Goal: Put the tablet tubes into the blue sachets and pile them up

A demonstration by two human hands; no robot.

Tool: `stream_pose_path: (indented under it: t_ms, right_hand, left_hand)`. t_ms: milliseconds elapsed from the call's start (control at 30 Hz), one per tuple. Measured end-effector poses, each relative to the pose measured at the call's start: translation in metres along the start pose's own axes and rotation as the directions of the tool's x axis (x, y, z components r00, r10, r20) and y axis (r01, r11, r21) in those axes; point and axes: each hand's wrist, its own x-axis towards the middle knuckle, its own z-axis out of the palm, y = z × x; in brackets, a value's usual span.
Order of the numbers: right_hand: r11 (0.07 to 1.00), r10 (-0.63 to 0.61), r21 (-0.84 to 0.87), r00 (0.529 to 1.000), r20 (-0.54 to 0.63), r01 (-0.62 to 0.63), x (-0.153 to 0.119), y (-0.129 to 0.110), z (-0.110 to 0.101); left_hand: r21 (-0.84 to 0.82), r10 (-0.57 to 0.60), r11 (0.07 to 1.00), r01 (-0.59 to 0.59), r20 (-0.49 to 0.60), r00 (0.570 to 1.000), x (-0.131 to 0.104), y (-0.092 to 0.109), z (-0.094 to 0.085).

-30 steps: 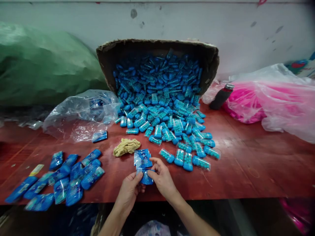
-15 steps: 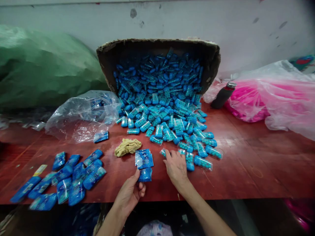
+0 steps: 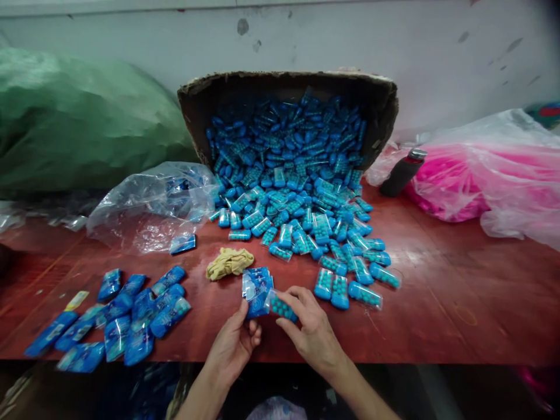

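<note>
My left hand pinches the edge of a blue printed packet, just in front of a small stack of blue cards. Between the thumb and fingers of my right hand is a clear blue-ended container with teal beads, its clear end touching the packet. Beyond, a large pile of similar containers spills from a cardboard box lying on its side. Several wrapped blue packs lie to the left.
A yellow cloth lies behind the cards. Clear plastic bag and green bag are at left. A dark bottle stands beside a pink-filled bag at right. The red table's front edge is near my wrists.
My right hand has picked up a bead container from the near edge of the pile and moved left to the packet. The view has shifted slightly.
</note>
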Motion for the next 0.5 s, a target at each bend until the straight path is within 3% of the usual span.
stream_pose_path:
  t_ms: [233, 500]
  right_hand:
    - [0.991, -0.048, -0.124, 0.998, 0.043, 0.053, -0.0032, -0.0025, -0.0004]
    - [0.996, -0.020, -0.086, 0.997, 0.068, 0.026, -0.0027, -0.0063, -0.0011]
  left_hand:
    - [-0.003, 0.043, 0.999, -0.043, 0.015, 0.999, -0.0009, 0.0020, 0.0000]
    - [0.033, 0.124, 0.991, -0.127, 0.081, 0.989, -0.0024, 0.0055, -0.0027]
